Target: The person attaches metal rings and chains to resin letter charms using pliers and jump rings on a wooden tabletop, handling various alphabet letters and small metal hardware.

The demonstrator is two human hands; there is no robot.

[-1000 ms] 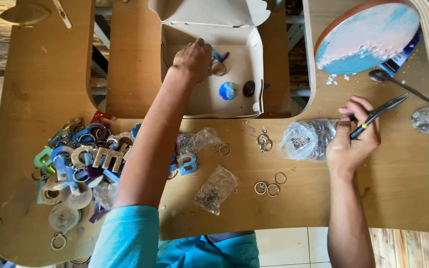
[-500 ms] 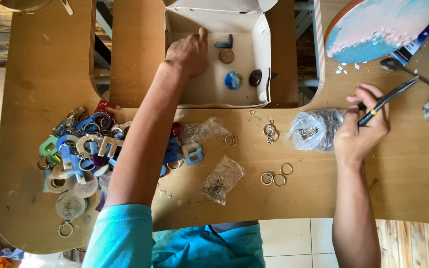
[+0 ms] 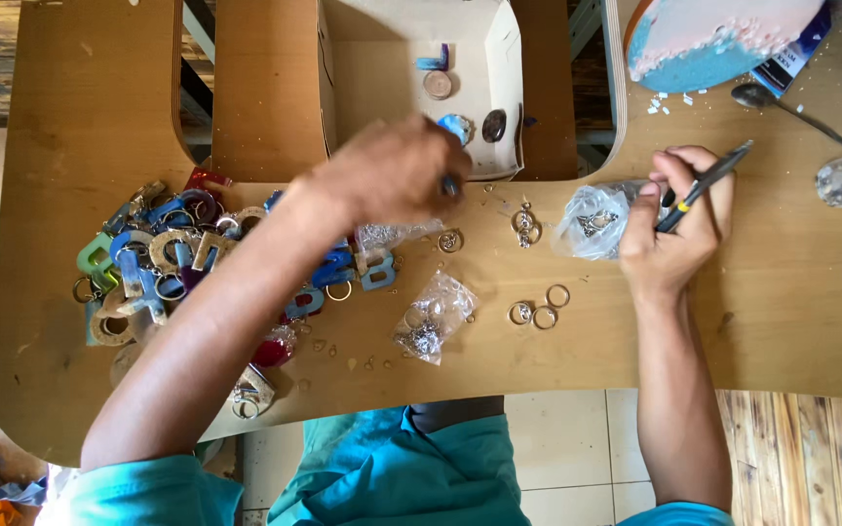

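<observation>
While three loose rings (image 3: 536,310) idle: left hand (image 3: 397,180) grip seemingly clenching one blue piece (image 3: 451,185), right hand (image 3: 679,229) gripping one pen (image 3: 708,183).

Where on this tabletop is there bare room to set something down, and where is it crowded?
Free: the table's far left above the keychain pile, and the right side below the spoon, beyond the right hand. Crowded: the pile, and the middle strip of bags and rings by the left hand.

the person wears a teal short-sleeved top, its sleeves ending at the upper arms, so both forearms are bare. the left hand (image 3: 392,175) and right hand (image 3: 679,229) carry no gloves, rings or watch. teal cloth also covers the lap at the bottom edge.
</observation>
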